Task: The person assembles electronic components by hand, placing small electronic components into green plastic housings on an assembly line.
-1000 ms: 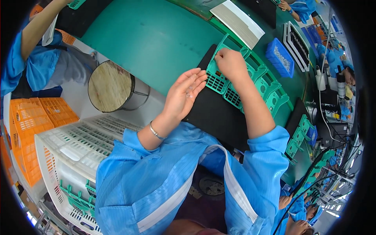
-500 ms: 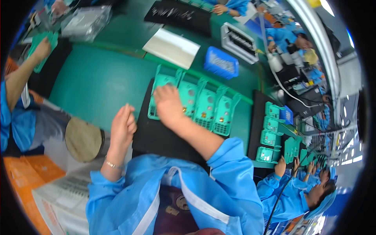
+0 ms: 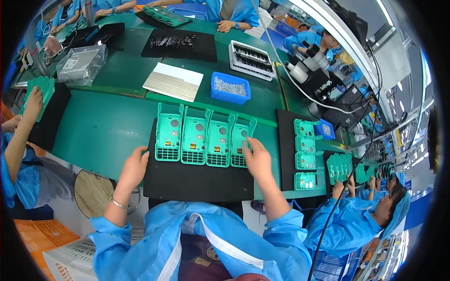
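Several green plastic device housings (image 3: 193,140) lie side by side in a row on a black mat (image 3: 197,180), each with keypad cutouts at its near end. My right hand (image 3: 259,161) is at the right edge of the rightmost housing (image 3: 240,145); its fingers are apart and touch or nearly touch the rim. By the left edge of the mat is my left hand (image 3: 134,167), fingers loosely bent and apart, with nothing visible in it. A gap separates it from the leftmost housing (image 3: 168,133).
Beyond the row stand a blue bin of small pale parts (image 3: 230,89), a lined white sheet (image 3: 173,82) and a white tray (image 3: 252,61). More housings (image 3: 305,144) lie on a mat at right. Co-workers sit left, right and opposite; a stool (image 3: 96,192) is at left.
My right hand has moved from the leftmost housing to the right end of the row. My left hand's fingers have loosened, near the mat's edge. The whole view has turned and shifted.
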Tool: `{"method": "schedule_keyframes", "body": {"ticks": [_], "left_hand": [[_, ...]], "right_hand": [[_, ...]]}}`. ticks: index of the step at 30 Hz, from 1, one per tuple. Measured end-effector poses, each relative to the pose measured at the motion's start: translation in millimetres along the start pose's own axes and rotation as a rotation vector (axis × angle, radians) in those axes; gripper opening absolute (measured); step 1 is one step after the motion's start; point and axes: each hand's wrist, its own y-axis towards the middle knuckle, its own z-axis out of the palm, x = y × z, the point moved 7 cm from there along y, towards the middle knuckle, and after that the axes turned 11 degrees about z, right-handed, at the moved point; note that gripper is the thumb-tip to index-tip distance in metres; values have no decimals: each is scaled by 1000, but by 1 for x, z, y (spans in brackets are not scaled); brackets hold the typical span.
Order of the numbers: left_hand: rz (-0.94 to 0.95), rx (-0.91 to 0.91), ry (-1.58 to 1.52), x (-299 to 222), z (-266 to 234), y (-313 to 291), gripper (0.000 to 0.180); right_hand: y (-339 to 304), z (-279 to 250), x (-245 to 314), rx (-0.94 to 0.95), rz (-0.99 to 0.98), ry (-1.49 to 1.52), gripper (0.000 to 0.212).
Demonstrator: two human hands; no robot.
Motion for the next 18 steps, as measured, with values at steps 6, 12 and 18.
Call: {"method": "schedule_keyframes", "body": {"ticks": [6,12,18], "left_hand": [[-301,275,-429,11,12,3,24],[-320,549,-699,-13,43,-24,24],[-349,596,-832,-14,63,-46,27]], "right_hand": [[4,16,-58,124,349,163,45],[-6,-3,-72,-135,385,-20,57],[-2,23,-120,106,508,253,55]]}}
